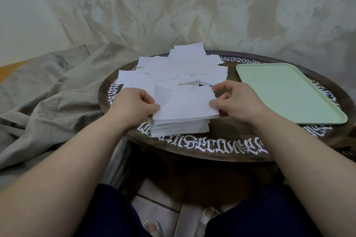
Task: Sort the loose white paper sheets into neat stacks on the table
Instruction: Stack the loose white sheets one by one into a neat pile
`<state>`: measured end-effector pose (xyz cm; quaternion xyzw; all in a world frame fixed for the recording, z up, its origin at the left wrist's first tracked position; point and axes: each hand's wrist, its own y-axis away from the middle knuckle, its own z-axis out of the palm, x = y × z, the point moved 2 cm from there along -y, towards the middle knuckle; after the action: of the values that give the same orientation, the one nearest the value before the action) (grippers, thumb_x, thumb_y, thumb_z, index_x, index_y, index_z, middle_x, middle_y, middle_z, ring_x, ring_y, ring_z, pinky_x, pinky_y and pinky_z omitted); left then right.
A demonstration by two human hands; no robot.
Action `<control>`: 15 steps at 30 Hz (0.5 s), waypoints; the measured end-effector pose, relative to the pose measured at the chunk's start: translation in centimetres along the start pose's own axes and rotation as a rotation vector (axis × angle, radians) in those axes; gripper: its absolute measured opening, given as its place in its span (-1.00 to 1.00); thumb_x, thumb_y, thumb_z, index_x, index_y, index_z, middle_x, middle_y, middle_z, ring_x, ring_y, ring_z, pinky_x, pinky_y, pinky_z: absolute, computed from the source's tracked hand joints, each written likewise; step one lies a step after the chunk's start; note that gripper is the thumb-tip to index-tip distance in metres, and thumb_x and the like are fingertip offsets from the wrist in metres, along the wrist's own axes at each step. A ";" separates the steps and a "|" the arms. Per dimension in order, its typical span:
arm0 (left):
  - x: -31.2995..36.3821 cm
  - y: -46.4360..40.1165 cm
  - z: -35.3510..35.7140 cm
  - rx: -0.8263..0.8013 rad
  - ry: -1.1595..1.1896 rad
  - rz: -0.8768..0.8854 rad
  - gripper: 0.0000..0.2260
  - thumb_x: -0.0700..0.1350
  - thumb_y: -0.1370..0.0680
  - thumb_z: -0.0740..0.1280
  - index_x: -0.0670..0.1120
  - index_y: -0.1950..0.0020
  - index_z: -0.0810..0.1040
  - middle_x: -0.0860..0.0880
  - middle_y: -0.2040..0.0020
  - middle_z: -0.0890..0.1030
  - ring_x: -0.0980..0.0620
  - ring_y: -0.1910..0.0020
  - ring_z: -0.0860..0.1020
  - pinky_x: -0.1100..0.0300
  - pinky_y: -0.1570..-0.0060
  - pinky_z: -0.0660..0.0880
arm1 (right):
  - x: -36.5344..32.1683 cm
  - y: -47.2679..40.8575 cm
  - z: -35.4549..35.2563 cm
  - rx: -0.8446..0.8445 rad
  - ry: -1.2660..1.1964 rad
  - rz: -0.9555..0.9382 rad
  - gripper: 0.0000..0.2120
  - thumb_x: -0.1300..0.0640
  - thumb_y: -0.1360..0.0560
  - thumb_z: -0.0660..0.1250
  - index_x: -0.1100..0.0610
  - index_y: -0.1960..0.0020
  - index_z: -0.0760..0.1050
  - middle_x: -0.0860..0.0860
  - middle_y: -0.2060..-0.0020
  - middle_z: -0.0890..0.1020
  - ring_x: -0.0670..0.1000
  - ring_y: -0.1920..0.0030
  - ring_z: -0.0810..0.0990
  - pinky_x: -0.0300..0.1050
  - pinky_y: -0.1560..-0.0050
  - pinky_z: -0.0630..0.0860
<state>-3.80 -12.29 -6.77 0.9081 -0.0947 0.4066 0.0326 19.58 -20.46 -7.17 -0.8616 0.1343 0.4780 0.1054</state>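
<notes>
Neat stack (180,128) at near table (221,140) edge. Above it, left hand (133,105) and right hand (234,100) pinch single sheet (184,104) by opposite ends. Beyond, loose sheets (179,69) in heap. Green tray (289,92) at right, apart.

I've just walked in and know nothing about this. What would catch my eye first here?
Probably the two hands at the centre: the left hand and right hand pinch opposite ends of a white sheet just above a neat stack at the near edge of the round dark table. Behind lies a messy heap of loose sheets. To the right sits a pale green tray with nothing on it.
</notes>
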 end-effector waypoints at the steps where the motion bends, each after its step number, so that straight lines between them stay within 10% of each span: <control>1: 0.0 0.0 0.0 -0.002 -0.010 0.004 -0.92 -0.17 -0.39 0.47 -0.13 0.25 0.60 -0.04 0.33 0.65 0.01 0.38 0.52 0.14 0.24 0.50 | 0.0 -0.1 0.1 -0.001 0.016 -0.008 -0.70 0.21 -0.41 0.44 0.06 -0.12 0.52 0.05 0.21 0.66 -0.06 0.27 0.58 -0.29 0.28 0.44; 8: 0.2 0.1 0.0 0.032 -0.245 0.064 -0.82 -0.03 -0.37 0.48 -0.05 0.16 0.53 0.07 0.26 0.62 0.07 0.21 0.54 0.18 0.24 0.37 | 0.0 -0.2 0.0 0.061 0.289 -0.062 -0.72 0.08 -0.40 0.44 0.05 -0.09 0.51 -0.06 0.16 0.60 -0.05 0.14 0.54 -0.24 0.19 0.38; 15: 1.6 2.4 -0.1 -0.012 -0.585 0.639 -0.65 0.10 -0.34 0.49 0.08 0.13 0.33 0.14 0.17 0.40 0.08 0.15 0.50 0.18 0.22 0.29 | -1.7 2.4 -0.6 0.028 0.690 -0.426 -0.76 -0.06 -0.38 0.44 0.00 0.04 0.50 -0.10 0.02 0.44 -0.01 0.13 0.48 -0.11 0.09 0.42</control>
<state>-3.26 -14.91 -5.56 0.9100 -0.3786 0.1212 -0.1177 18.36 -22.67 -5.56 -0.9784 -0.0130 0.1265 0.1627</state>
